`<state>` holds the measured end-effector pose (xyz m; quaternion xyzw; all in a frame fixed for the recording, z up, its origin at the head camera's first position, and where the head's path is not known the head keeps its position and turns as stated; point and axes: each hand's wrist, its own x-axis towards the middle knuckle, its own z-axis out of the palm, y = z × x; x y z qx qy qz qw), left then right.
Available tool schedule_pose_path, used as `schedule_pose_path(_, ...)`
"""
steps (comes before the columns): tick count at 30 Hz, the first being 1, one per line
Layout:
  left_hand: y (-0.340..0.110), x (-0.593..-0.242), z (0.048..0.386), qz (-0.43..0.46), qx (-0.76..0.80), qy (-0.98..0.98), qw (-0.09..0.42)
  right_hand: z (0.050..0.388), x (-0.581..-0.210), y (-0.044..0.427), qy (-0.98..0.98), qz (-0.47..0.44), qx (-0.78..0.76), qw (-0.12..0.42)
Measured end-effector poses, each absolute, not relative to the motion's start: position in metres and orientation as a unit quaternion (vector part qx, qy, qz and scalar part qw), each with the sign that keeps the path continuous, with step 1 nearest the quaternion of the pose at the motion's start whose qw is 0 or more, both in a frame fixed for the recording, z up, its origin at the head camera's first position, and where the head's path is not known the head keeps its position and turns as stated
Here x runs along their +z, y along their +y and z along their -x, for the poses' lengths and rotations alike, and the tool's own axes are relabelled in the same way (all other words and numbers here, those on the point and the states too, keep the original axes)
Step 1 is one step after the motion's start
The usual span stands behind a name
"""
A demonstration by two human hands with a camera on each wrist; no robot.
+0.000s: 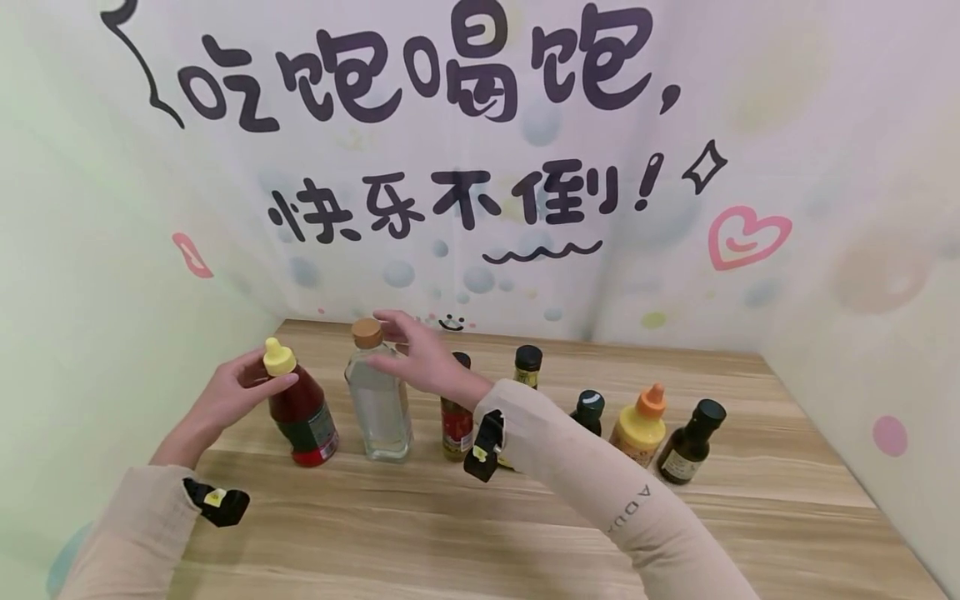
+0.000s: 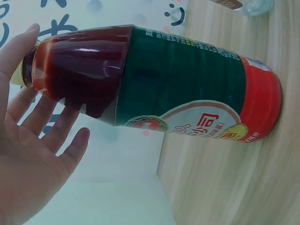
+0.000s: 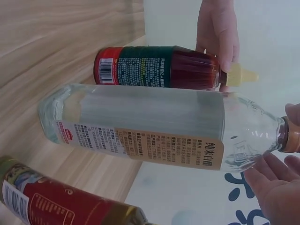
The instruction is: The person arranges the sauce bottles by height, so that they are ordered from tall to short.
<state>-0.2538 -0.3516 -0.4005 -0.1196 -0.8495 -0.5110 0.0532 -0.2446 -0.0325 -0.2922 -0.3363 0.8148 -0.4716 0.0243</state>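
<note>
A dark red sauce bottle (image 1: 295,408) with a yellow nozzle cap stands upright at the left of the table. My left hand (image 1: 228,393) is around its neck, thumb in front, the other fingers loosely spread in the left wrist view (image 2: 37,140). Just right of it stands a clear glass vinegar bottle (image 1: 381,408) with a brown cap and a clear liquid inside. My right hand (image 1: 423,357) reaches around its neck and cap from the right. Its fingers (image 3: 269,176) are loosely parted there; whether they touch the glass I cannot tell.
Right of the vinegar stands a red-labelled bottle (image 1: 457,425). Farther right are a black-capped bottle (image 1: 528,360), a dark bottle (image 1: 588,411), a yellow squeeze bottle (image 1: 639,429) and another dark bottle (image 1: 690,442). My right sleeve partly covers some. A printed curtain (image 1: 480,292) hangs behind the wooden table (image 1: 390,525).
</note>
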Motion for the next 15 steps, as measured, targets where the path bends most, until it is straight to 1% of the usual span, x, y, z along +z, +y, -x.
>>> schedule_pose_path(2, -0.349, -0.401, 0.253, 0.103, -0.5, -0.858, 0.055, 0.245, -0.293, -0.036, 0.816, 0.331, -0.472, 0.028)
schedule_pose_path(3, -0.354, -0.409, 0.258, 0.104, -0.497, -0.86, 0.056, 0.245, -0.294, -0.037, 0.817, 0.33, -0.471, 0.028)
schedule_pose_path(8, -0.387, -0.469, 0.299, 0.075, -0.474, -0.871, 0.102, 0.246, -0.296, -0.041, 0.816, 0.332, -0.472, 0.025)
schedule_pose_path(9, -0.398, -0.486, 0.311, 0.078, -0.473, -0.87, 0.115, 0.247, -0.296, -0.041, 0.815, 0.333, -0.474, 0.023)
schedule_pose_path(12, -0.394, -0.485, 0.308, 0.075, -0.474, -0.869, 0.124, 0.248, -0.297, -0.042, 0.812, 0.34, -0.474, 0.018)
schedule_pose_path(15, -0.383, -0.468, 0.292, 0.093, -0.494, -0.856, 0.12, 0.248, -0.298, -0.042, 0.812, 0.344, -0.471, 0.015)
